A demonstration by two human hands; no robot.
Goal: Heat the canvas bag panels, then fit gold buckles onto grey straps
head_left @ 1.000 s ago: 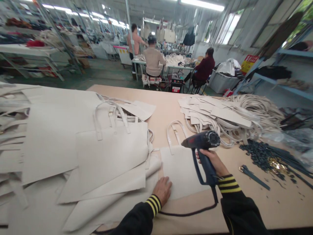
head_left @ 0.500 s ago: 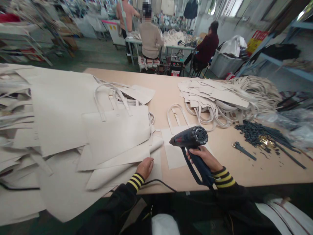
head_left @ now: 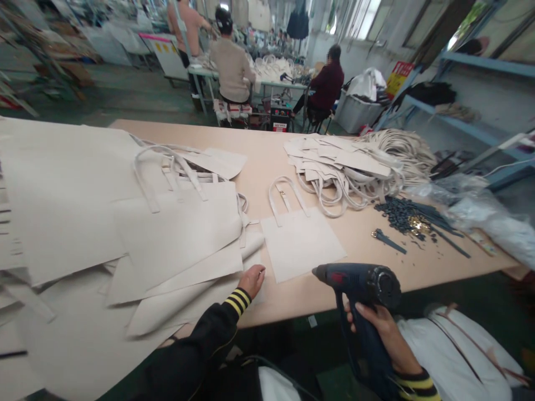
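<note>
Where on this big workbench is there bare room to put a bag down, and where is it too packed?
Bare tabletop lies between the pile of pale bag panels and the stack of cut panels. There is more right of the single panel, before the dark fittings. The left end is crowded, where the left hand rests.

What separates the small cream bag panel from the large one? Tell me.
The small cream bag panel is far smaller than the large one. The small panel lies directly on the tabletop; the large panel lies on a pile of panels. Both are pale cream with looped strap handles.
</note>
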